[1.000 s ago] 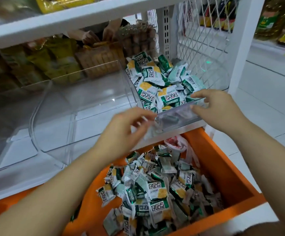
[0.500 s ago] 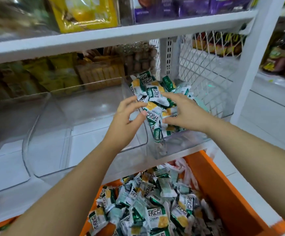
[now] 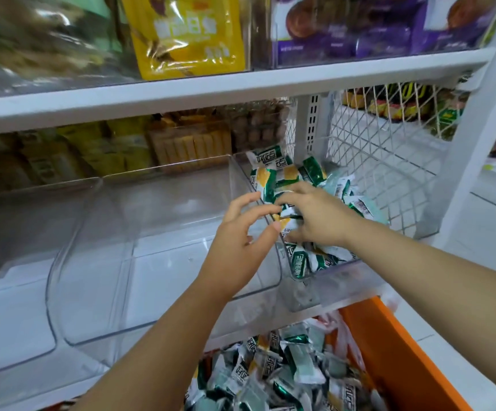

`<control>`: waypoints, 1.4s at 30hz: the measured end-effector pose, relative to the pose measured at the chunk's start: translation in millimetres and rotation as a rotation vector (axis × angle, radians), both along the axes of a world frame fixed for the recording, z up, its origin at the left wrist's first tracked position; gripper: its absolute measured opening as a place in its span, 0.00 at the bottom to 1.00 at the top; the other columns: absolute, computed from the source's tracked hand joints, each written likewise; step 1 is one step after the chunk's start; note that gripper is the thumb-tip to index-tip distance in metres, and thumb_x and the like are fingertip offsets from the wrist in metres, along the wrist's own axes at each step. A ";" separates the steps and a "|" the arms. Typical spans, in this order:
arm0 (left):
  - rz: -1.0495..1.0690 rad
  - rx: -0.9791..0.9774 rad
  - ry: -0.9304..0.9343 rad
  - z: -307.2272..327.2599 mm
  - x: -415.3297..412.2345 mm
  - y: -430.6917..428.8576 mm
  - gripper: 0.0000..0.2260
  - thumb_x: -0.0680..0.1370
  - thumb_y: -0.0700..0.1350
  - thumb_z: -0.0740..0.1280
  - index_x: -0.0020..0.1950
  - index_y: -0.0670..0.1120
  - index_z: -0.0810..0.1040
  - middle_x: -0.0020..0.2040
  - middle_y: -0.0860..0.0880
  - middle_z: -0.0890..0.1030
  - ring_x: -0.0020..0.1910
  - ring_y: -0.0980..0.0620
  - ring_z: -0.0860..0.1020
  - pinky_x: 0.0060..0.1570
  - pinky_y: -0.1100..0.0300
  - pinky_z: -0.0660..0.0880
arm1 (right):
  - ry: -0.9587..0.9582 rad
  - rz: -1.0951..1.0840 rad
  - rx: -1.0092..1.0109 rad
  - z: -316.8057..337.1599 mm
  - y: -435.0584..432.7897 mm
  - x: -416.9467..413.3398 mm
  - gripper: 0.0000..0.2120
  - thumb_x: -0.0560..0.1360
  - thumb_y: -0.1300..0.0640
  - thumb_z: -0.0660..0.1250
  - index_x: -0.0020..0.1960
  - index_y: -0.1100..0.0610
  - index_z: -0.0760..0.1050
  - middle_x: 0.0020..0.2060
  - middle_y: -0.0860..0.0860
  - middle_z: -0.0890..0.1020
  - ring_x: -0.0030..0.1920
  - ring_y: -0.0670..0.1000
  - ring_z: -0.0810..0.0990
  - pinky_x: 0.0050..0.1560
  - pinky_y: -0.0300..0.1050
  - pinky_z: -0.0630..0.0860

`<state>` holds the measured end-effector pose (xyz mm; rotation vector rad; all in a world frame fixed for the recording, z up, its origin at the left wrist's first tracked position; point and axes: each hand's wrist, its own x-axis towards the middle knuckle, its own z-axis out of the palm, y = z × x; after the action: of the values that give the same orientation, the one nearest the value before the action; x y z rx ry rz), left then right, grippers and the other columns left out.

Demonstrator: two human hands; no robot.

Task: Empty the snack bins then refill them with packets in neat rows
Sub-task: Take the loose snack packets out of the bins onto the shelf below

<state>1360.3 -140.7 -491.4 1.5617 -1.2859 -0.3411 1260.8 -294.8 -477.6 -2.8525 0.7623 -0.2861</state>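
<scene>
Dozens of green-and-white packets (image 3: 273, 179) lie heaped in the clear bin (image 3: 338, 280) at the right end of the shelf (image 3: 211, 93). The right hand (image 3: 315, 221) is down among them, palm down, with its fingers curled round a few. The left hand (image 3: 240, 241) is at the bin's left wall, fingers spread and loosely bent, gripping nothing. A second clear bin (image 3: 140, 262) stands against the first on its left. Below the bin, an orange crate (image 3: 389, 351) holds a loose pile (image 3: 270, 378) of the same packets. White wire mesh (image 3: 389, 173) rises just right of the bin. Above it are a yellow bag (image 3: 184, 34) and purple boxes (image 3: 359, 31).
</scene>
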 end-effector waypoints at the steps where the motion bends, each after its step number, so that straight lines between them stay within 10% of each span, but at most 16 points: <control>1: 0.004 0.004 0.001 -0.7 -0.4 0.1 0.08 0.78 0.50 0.65 0.53 0.64 0.76 0.67 0.59 0.66 0.63 0.65 0.68 0.57 0.59 0.73 | -0.038 0.010 -0.019 0.5 2.3 -0.6 0.27 0.68 0.55 0.75 0.65 0.47 0.72 0.67 0.53 0.69 0.63 0.57 0.72 0.57 0.48 0.72; 6: 0.020 0.021 0.010 0.4 -1.0 0.7 0.08 0.77 0.51 0.65 0.55 0.63 0.77 0.67 0.60 0.66 0.64 0.65 0.68 0.61 0.52 0.74 | -0.168 0.046 0.071 14.9 2.3 -14.0 0.18 0.70 0.61 0.72 0.57 0.48 0.78 0.57 0.53 0.81 0.56 0.55 0.78 0.54 0.48 0.74; 11: 0.035 0.027 -0.006 0.2 -2.0 0.1 0.08 0.78 0.51 0.65 0.55 0.63 0.77 0.67 0.61 0.66 0.63 0.69 0.67 0.61 0.53 0.73 | -0.025 0.132 0.406 24.7 9.3 -27.6 0.27 0.77 0.50 0.65 0.75 0.49 0.62 0.75 0.48 0.61 0.74 0.46 0.58 0.70 0.38 0.54; 15: 0.042 0.033 -0.010 1.0 -3.3 0.8 0.09 0.78 0.50 0.65 0.55 0.64 0.76 0.67 0.61 0.66 0.63 0.65 0.68 0.61 0.53 0.73 | -0.186 0.080 0.665 25.0 8.7 -23.1 0.22 0.81 0.61 0.56 0.75 0.52 0.61 0.74 0.48 0.63 0.69 0.42 0.65 0.65 0.37 0.61; 19: 0.037 0.029 -0.008 0.3 -0.7 0.5 0.09 0.78 0.50 0.65 0.53 0.65 0.76 0.67 0.61 0.66 0.63 0.65 0.68 0.61 0.52 0.73 | -0.226 0.018 0.591 15.0 0.8 -19.9 0.33 0.74 0.62 0.70 0.75 0.51 0.60 0.70 0.48 0.67 0.58 0.42 0.69 0.46 0.29 0.70; 24: 0.032 0.024 -0.016 0.1 0.7 -0.7 0.09 0.78 0.49 0.65 0.53 0.64 0.76 0.66 0.60 0.66 0.63 0.64 0.69 0.59 0.55 0.73 | -0.163 -0.007 0.525 7.5 -3.6 -16.4 0.29 0.69 0.57 0.76 0.65 0.49 0.68 0.65 0.52 0.72 0.61 0.56 0.76 0.59 0.51 0.73; 30: 0.031 0.014 -0.023 -1.9 2.2 -0.4 0.09 0.78 0.49 0.66 0.54 0.64 0.76 0.67 0.61 0.66 0.62 0.66 0.68 0.58 0.58 0.73 | -0.051 0.056 0.527 8.9 -2.8 -12.7 0.24 0.71 0.54 0.75 0.63 0.46 0.72 0.74 0.48 0.61 0.44 0.36 0.71 0.49 0.39 0.68; 32: 0.028 0.009 -0.015 -1.4 1.5 -0.4 0.10 0.78 0.49 0.65 0.54 0.64 0.76 0.67 0.61 0.66 0.62 0.67 0.68 0.58 0.58 0.73 | -0.085 0.046 0.478 6.2 -2.1 -12.5 0.24 0.69 0.55 0.76 0.62 0.48 0.72 0.73 0.49 0.63 0.51 0.37 0.72 0.52 0.36 0.67; 36: 0.023 0.009 -0.017 0.5 1.2 0.1 0.09 0.78 0.49 0.65 0.53 0.65 0.76 0.67 0.61 0.66 0.64 0.63 0.69 0.58 0.57 0.73 | -0.267 0.027 0.472 17.5 5.1 -27.9 0.22 0.67 0.54 0.77 0.57 0.48 0.72 0.60 0.54 0.76 0.32 0.41 0.75 0.32 0.36 0.72; 39: 0.027 0.018 -0.042 2.9 1.2 0.4 0.09 0.79 0.49 0.65 0.54 0.64 0.76 0.67 0.60 0.66 0.62 0.64 0.68 0.54 0.66 0.71 | -0.432 -0.042 0.399 40.2 18.6 -59.2 0.21 0.66 0.51 0.77 0.54 0.44 0.72 0.55 0.48 0.77 0.48 0.53 0.80 0.48 0.47 0.76; 42: 0.034 0.023 -0.035 6.3 -0.1 0.9 0.09 0.79 0.48 0.65 0.53 0.64 0.75 0.68 0.57 0.67 0.59 0.63 0.69 0.46 0.79 0.67 | -0.390 0.077 0.465 56.8 47.0 -97.2 0.21 0.64 0.43 0.76 0.54 0.41 0.72 0.52 0.40 0.76 0.53 0.45 0.76 0.55 0.43 0.73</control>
<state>1360.2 -139.7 -485.0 1.6133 -1.2847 -0.3091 1163.6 -247.9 -420.8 -2.2857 0.5507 -0.5516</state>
